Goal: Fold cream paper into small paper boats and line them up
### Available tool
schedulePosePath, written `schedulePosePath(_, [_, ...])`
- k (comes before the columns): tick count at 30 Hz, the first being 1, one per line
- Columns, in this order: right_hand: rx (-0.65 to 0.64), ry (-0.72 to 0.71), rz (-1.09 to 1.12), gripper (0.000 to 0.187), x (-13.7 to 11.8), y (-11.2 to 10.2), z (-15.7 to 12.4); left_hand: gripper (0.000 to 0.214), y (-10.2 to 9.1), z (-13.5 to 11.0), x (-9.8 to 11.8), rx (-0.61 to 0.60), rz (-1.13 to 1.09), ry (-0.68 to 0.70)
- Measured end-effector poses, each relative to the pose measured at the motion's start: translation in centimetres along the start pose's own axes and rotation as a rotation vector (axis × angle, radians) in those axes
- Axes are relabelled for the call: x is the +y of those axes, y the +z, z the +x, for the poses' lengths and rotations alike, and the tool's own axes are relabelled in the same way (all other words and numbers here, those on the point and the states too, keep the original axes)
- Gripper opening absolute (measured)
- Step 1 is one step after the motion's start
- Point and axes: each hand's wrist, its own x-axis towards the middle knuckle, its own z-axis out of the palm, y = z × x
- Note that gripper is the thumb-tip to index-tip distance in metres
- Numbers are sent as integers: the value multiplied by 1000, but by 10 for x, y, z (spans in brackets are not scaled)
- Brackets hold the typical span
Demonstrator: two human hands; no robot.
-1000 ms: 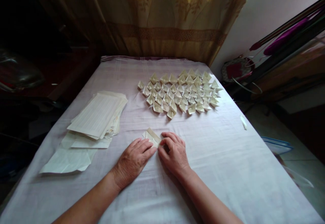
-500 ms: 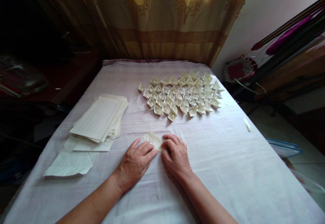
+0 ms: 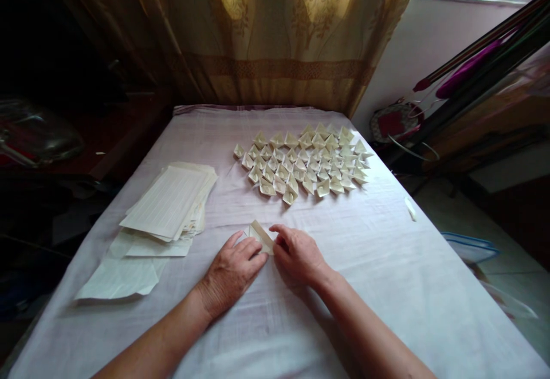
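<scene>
A small folded piece of paper (image 3: pixel 262 237) lies on the sheet-covered table, with flaps and creases showing on its upper side. My left hand (image 3: pixel 234 267) holds its left side down, the fingers curved over it and the thumb along the near edge. At the right corner, my right hand (image 3: pixel 298 255) has its thumb and bent fingers closed on the paper's edge, the index finger raised a little. The fingertips cover part of both sides. Beyond my hands stand several small folded paper boats (image 3: pixel 301 164), set close together in rows.
To the left lies a stack of lined paper sheets (image 3: pixel 165 201), with a loose thin sheet (image 3: pixel 118 273) under its near end. A small white scrap (image 3: pixel 410 209) is near the table's right edge. A patterned curtain (image 3: pixel 258 52) hangs behind the table (image 3: pixel 365 310).
My right hand's index finger has lifted and straightened slightly, and a raised strip shows more on the folded paper. My left hand stays in place. The view has shifted slightly right.
</scene>
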Motion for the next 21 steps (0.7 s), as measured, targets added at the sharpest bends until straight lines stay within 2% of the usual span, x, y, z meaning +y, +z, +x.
schedulePosePath(2, [-59,5,-17,40,-2,-5,1,18,0,0,-4,-13,-13,35])
schedulePosePath(6, [-84,32,-34,56,-7,-7,-13,17,-2,1,-8,-83,-76,90])
schedulePosePath(10, [-111,89,4,62,-8,-4,-28,13,-1,6,-3,-110,-116,76])
schedulePosePath(13, [-90,90,64,53,0,-7,-24,12,3,9,4,-64,-134,25])
schedulePosePath(15, [-21,53,30,44,9,-11,-14,20,7,12,9,-41,-135,-25])
schedulePosePath(18, [23,-81,-91,40,23,-14,3,33,11,17,19,-26,-92,-106])
schedulePosePath(21, [30,-233,-159,29,32,-14,14,32,13,23,26,-22,-27,-151])
